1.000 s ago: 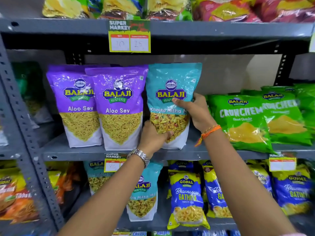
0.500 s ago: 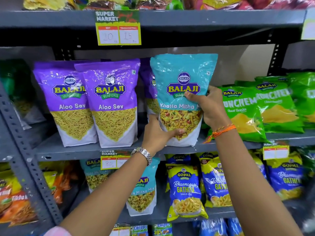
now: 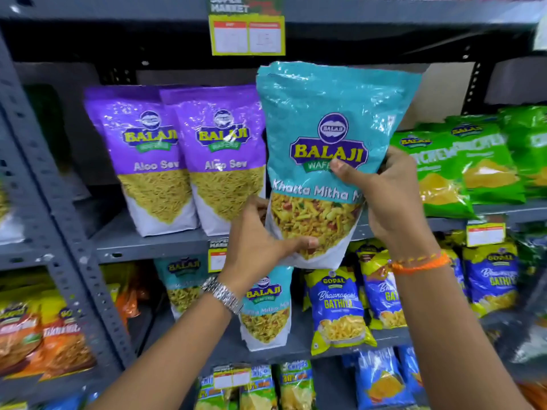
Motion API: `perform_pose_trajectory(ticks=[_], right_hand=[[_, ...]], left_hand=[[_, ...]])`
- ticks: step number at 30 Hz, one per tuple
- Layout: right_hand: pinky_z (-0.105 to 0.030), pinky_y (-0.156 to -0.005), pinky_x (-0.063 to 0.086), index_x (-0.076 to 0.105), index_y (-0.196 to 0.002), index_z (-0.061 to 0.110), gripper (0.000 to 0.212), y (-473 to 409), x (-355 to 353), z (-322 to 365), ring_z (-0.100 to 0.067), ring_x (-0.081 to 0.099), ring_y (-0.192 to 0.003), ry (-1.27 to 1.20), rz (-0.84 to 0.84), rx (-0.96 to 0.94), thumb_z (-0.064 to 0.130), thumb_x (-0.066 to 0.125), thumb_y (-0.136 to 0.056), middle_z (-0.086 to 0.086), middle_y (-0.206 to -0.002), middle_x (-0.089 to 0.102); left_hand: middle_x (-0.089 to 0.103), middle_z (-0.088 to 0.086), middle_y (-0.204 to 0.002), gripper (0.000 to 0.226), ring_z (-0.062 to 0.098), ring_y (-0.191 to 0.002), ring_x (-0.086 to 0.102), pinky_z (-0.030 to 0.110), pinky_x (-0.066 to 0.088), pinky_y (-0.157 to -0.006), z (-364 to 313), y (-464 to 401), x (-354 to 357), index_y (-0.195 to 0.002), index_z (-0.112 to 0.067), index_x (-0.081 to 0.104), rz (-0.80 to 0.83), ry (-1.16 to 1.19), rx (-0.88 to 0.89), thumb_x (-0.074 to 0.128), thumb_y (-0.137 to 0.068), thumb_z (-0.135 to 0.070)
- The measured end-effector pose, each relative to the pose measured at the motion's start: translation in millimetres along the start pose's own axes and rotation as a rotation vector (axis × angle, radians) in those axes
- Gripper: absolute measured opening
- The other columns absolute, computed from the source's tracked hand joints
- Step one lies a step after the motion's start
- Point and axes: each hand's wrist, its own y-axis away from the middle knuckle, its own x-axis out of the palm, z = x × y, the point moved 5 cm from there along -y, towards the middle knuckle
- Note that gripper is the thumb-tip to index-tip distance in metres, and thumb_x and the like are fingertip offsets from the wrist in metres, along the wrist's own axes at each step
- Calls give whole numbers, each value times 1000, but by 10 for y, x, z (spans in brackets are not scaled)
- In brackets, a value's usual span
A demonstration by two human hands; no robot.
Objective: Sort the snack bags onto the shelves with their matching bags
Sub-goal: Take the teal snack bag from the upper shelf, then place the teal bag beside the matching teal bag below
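A teal Khatta Mitha bag is held upright in the air in front of the middle shelf. My left hand grips its lower left corner, thumb across the front. My right hand holds its right edge at mid height. Two purple Aloo Sev bags stand on the middle shelf just left of it. On the shelf below, two matching teal Khatta Mitha bags stand, one partly behind my left wrist.
Green Crunchex bags lie on the middle shelf at right. Blue and yellow Gathiya bags stand on the lower shelf. Orange bags fill the lower left bay behind a grey upright post. Price tags hang on shelf edges.
The teal bag has been lifted off the middle shelf and drawn toward me, held by both hands. It now hangs clear of the shelf, beside the purple bags.
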Motion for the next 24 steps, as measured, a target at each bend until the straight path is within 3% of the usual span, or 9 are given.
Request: perform_pose_trajectory(ticks=[7, 10, 13, 15, 17, 19, 22, 24], right_hand=[[-42, -79, 64, 72, -105, 5, 36, 802, 703, -353, -26, 77, -88, -39, 103, 94, -8, 81, -73, -11, -100, 80], [-42, -79, 64, 72, -102, 8, 34, 1120, 964, -624, -27, 78, -91, -30, 166, 158, -5, 82, -73, -9, -100, 81], [-32, -72, 63, 72, -95, 14, 31, 1428, 1198, -1041, -15, 77, -83, 41, 202, 234, -5, 83, -73, 1, -91, 82], [-32, -72, 63, 72, -95, 18, 31, 1618, 1297, -1382, -12, 77, -82, 128, 220, 277, 1, 86, -72, 3, -90, 82], [-30, -72, 62, 70, -91, 22, 29, 1802, 1357, -1730, -5, 76, -81, 198, 231, 326, 7, 88, -73, 6, -88, 80], [-18, -68, 57, 67, -87, 27, 30, 1977, 1394, -2023, 6, 71, -76, 256, 240, 363, 10, 87, -74, 13, -87, 75], [-12, -69, 56, 71, -101, 17, 32, 2198, 1432, -2443, 12, 70, -79, 291, 244, 435, 8, 87, -75, 9, -95, 75], [-18, -74, 58, 70, -108, 12, 37, 2291, 1457, -2687, 14, 69, -83, 330, 262, 471, 10, 87, -75, 8, -99, 75]], left_hand=[[76, -15, -102, 78, 0, -96, 73, 39, 63, -81, 530, 747, -893, -102, -35, 53, -67, -39, -82, 100, -40, -48], [73, -14, -101, 83, 4, -95, 71, 41, 62, -78, 910, 1061, -1181, -101, -40, 47, -90, -88, -175, 99, -37, -54], [69, -14, -104, 87, 6, -99, 69, 41, 60, -81, 1348, 1374, -1349, -102, -44, 44, -92, -90, -302, 100, -37, -51], [67, -14, -104, 86, 7, -99, 68, 42, 59, -82, 1625, 1570, -1397, -100, -39, 43, -100, -86, -388, 101, -36, -46], [67, -13, -102, 92, 9, -98, 68, 47, 59, -83, 1912, 1742, -1415, -99, -37, 43, -107, -90, -479, 96, -27, -58], [68, -9, -103, 104, 12, -99, 69, 50, 59, -85, 2237, 1885, -1401, -103, -32, 45, -107, -70, -548, 90, -18, -72], [70, -2, -105, 107, 17, -101, 70, 52, 59, -86, 2760, 2058, -1320, -103, -28, 45, -78, -41, -653, 92, -16, -69], [71, -1, -105, 102, 17, -102, 71, 52, 59, -86, 3078, 2105, -1271, -103, -30, 45, -39, -38, -682, 96, -21, -65]])
